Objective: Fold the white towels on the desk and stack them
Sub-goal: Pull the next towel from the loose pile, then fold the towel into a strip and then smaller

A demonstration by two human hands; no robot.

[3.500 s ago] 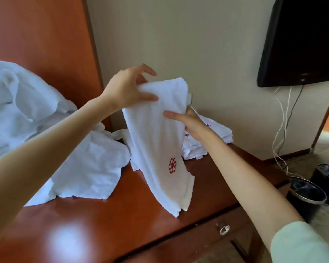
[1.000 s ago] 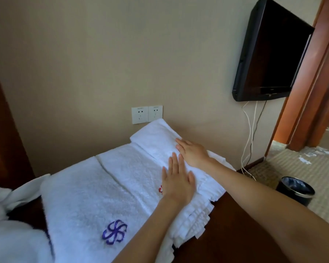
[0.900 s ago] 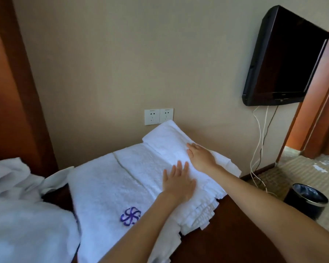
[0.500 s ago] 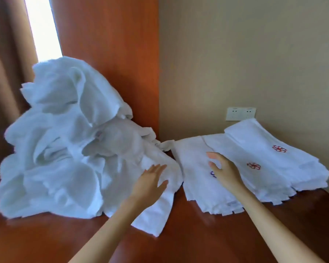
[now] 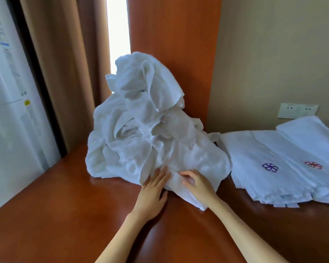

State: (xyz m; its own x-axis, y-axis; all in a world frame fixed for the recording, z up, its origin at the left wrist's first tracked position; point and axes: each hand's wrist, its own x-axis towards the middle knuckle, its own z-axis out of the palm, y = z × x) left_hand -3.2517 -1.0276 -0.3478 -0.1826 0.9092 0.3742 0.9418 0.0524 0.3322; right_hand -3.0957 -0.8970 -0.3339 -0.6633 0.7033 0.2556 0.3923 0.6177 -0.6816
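Note:
A tall heap of crumpled white towels (image 5: 141, 130) stands on the wooden desk (image 5: 55, 215) against the back panel. At the heap's near edge my left hand (image 5: 152, 194) lies with straight fingers on a loose towel corner (image 5: 190, 198). My right hand (image 5: 198, 185) rests on the same corner with its fingers bent over the cloth; whether it pinches the towel is unclear. To the right lies a stack of folded white towels (image 5: 285, 168), fanned out flat, with a purple emblem and a red emblem showing.
A wood panel (image 5: 171, 44) rises behind the heap, with brown curtains (image 5: 65, 63) and a bright window gap to its left. A white appliance (image 5: 8, 111) stands at the far left. A wall socket (image 5: 297, 110) sits above the folded stack.
Both hands left the folded stack and moved left to the crumpled heap. They now touch the heap's near towel corner. The view has swung left.

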